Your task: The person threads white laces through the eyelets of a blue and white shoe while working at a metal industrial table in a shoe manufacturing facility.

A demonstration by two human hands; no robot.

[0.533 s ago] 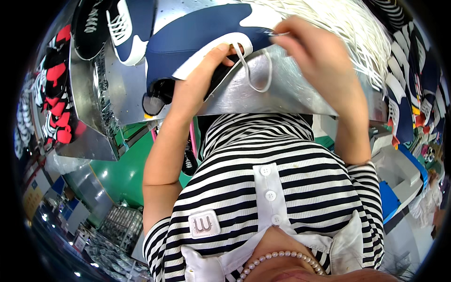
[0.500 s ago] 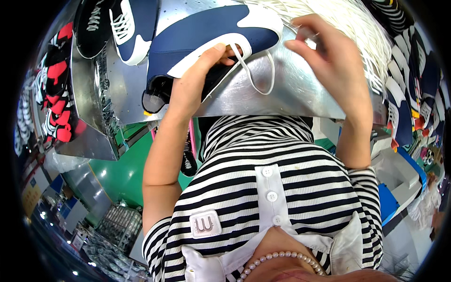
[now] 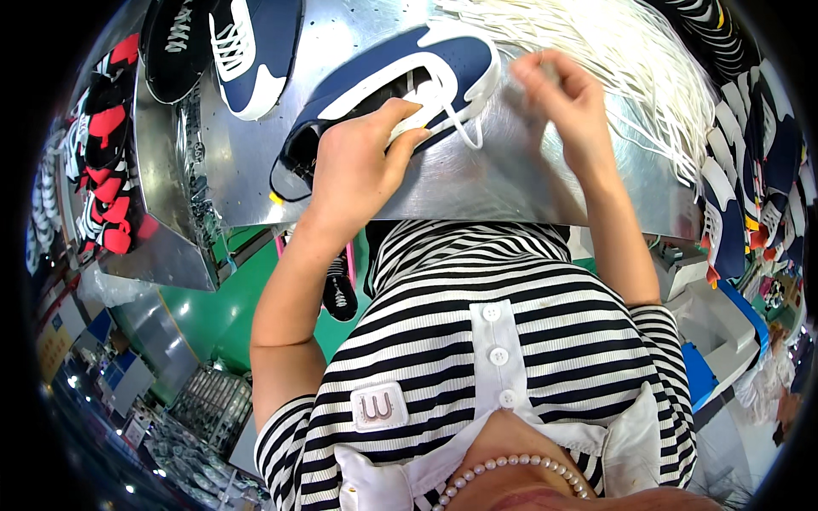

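Lacing step. Left hand (image 3: pixel 362 166) clamps navy-and-white sneaker (image 3: pixel 400 89) flat on metal worktable (image 3: pixel 511 183); right hand (image 3: pixel 567 102) pinches white shoelace (image 3: pixel 464 128) taut. Next move likely calls for threading an eyelet.

Metal table (image 3: pixel 528 183) under white lace pile (image 3: pixel 613 51); two shoes (image 3: pixel 221 43) at far left; red-black uppers (image 3: pixel 106 162) stacked left; green floor (image 3: pixel 213 307).

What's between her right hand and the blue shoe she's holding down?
In the head view, a white lace loops from the blue shoe toward the right hand; beneath it, only bare metal table. The left hand presses the shoe.
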